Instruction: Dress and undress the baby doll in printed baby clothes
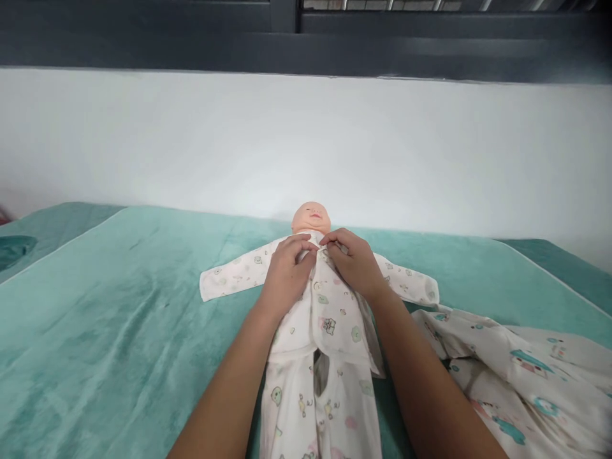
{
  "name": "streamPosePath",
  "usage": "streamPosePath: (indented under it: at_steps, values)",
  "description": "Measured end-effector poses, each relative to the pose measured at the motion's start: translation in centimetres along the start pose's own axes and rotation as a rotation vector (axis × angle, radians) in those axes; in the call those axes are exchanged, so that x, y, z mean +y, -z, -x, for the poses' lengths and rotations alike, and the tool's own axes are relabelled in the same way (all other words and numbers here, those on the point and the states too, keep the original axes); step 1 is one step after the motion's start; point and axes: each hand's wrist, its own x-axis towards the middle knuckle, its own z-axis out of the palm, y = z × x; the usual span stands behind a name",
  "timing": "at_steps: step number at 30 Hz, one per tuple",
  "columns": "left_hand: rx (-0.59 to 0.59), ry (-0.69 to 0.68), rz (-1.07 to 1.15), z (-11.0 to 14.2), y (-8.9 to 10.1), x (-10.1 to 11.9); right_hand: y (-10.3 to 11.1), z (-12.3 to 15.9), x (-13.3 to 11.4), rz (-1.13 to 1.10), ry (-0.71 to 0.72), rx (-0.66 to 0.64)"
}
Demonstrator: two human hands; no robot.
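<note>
A baby doll (311,218) lies on its back on the teal blanket (119,319), head away from me. It wears a white printed top (329,312) with both sleeves spread out, and matching trousers (296,408). My left hand (287,271) and my right hand (351,261) meet at the doll's collar, just under the chin. The fingers of both hands are curled and pinch the two front edges of the top at the neck.
A second white garment with teal prints (516,376) lies crumpled on the blanket at the right. A white wall (306,146) rises behind the bed. The blanket's edge runs along the far left and far right.
</note>
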Motion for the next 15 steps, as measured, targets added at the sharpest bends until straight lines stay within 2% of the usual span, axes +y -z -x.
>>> streamPosePath:
  at_steps: [6, 9, 13, 15]
  values:
    - [-0.192, 0.112, 0.053, 0.1, 1.6, 0.2, 2.1, 0.0, 0.2, -0.077, 0.002, -0.226]
    - [-0.167, 0.076, 0.035, -0.1, 1.4, 0.0, 1.9, 0.1, 0.0, -0.185, 0.02, -0.209]
    - [-0.124, 0.024, 0.027, -0.4, 0.6, -0.1, 1.3, 0.4, -0.1, -0.427, -0.083, -0.219]
    - [-0.098, 0.033, 0.045, -0.5, 0.4, 0.0, 1.3, 0.4, -0.2, -0.457, -0.116, -0.226]
